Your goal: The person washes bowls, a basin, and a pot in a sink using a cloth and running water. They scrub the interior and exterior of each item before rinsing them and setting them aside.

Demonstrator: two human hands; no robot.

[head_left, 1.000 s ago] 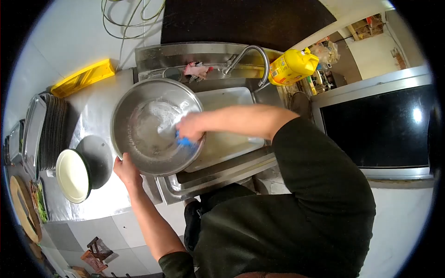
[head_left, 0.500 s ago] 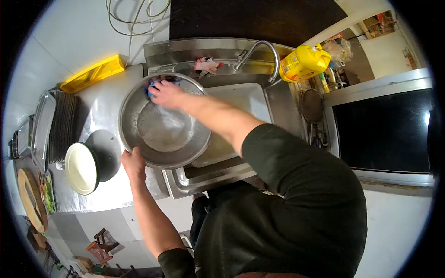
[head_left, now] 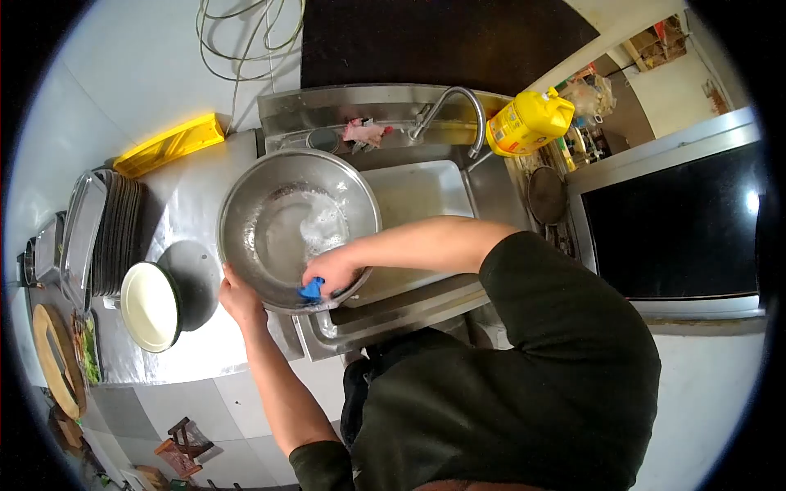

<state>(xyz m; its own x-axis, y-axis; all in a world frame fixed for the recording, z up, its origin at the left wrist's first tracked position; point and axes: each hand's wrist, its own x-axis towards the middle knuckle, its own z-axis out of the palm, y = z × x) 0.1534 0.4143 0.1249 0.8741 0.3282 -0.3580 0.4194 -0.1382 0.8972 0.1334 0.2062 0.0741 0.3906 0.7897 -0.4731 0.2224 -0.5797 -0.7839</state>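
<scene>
A large stainless steel basin [head_left: 244, 214] rests tilted over the left part of the sink and the counter beside it. My left hand [head_left: 239, 296] is closed on its near left rim. Inside the basin, my right hand [head_left: 332, 268] grips a blue cloth [head_left: 311, 289] and presses it against the near inner wall. White suds [head_left: 324, 229] lie on the basin's bottom, just beyond my right hand. My right fingers are partly hidden behind the cloth.
A white tub [head_left: 465, 192] sits in the sink under the curved faucet [head_left: 481, 123]. A yellow jug [head_left: 528, 124] stands at the back right. On the left counter are a cream bowl [head_left: 150, 307], stacked dark trays [head_left: 123, 237] and a yellow plastic holder [head_left: 170, 146].
My right hand has moved with the blue cloth from the basin's far wall to its near wall. The left hand keeps its hold on the rim. White suds now show more plainly.
</scene>
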